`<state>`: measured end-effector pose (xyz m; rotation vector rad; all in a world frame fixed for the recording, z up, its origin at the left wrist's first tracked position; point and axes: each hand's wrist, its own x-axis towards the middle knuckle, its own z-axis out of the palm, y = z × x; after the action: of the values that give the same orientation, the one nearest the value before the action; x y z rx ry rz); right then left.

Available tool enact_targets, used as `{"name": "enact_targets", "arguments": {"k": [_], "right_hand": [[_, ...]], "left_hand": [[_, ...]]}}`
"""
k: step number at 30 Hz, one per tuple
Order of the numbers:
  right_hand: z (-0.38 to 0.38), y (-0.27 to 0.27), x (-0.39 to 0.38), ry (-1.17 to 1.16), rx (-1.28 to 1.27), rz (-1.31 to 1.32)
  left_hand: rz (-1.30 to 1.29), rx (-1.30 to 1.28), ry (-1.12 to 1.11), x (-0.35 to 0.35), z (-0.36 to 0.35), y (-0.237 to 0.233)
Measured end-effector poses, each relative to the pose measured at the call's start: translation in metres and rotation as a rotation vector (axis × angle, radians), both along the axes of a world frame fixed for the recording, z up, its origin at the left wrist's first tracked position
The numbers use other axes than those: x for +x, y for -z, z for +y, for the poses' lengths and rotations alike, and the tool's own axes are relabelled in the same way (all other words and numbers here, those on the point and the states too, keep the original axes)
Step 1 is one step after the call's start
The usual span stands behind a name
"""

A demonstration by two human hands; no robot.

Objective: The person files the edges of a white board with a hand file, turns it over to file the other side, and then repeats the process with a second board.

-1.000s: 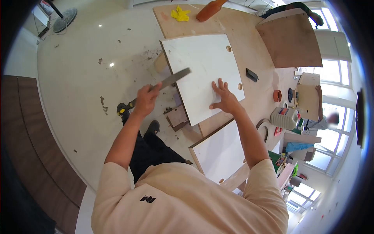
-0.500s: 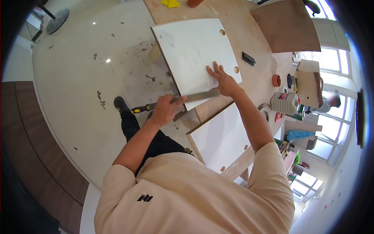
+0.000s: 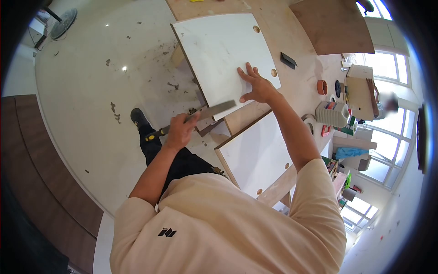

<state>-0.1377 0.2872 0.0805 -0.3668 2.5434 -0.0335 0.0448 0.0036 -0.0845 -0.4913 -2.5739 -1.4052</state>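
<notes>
My left hand (image 3: 180, 132) is wrapped around a file (image 3: 219, 108) where its flat metal blade meets the black and yellow handle. The blade slants up to the right, across the near corner of a white board (image 3: 219, 50) with dark edges and two round holes. My right hand (image 3: 260, 86) lies on the board's white face near that corner, fingers spread, thumb close to the file's tip. The board rests on a wooden worktable (image 3: 269, 27) and sticks out past its edge.
A second white board (image 3: 255, 155) with two holes lies nearer my body. Along the table are a black angled piece (image 3: 288, 60), an orange tape roll (image 3: 322, 87) and a whitish jug (image 3: 332, 114). Another person (image 3: 383, 107) stands at the far side. Debris (image 3: 115, 113) dots the floor.
My left hand has drawn the file back down and left, so its tip is now away from my right hand. The right hand stays on the board; the view has shifted slightly.
</notes>
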Motion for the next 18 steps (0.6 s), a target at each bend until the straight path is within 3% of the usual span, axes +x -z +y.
{"name": "enact_targets", "arguments": {"k": [3, 6, 12, 13, 17, 18], "right_hand": [[-0.002, 0.001, 0.004, 0.023, -0.001, -0.017], [-0.003, -0.005, 0.003, 0.022, 0.014, -0.012], [-0.004, -0.001, 0.004, 0.025, 0.020, -0.022], [-0.003, -0.001, 0.005, 0.027, 0.012, -0.022], [-0.002, 0.000, 0.003, 0.017, -0.003, -0.015], [-0.002, 0.000, 0.002, 0.015, -0.001, -0.015]], "left_hand": [[-0.015, 0.084, 0.048, -0.001, 0.008, 0.009], [0.107, 0.161, 0.103, -0.004, 0.038, -0.022], [-0.024, 0.113, -0.131, -0.016, -0.010, 0.008], [-0.096, 0.207, -0.084, -0.023, -0.003, 0.007], [0.124, 0.218, 0.160, -0.022, 0.035, -0.034], [0.141, 0.152, 0.113, -0.024, 0.030, -0.027]]}}
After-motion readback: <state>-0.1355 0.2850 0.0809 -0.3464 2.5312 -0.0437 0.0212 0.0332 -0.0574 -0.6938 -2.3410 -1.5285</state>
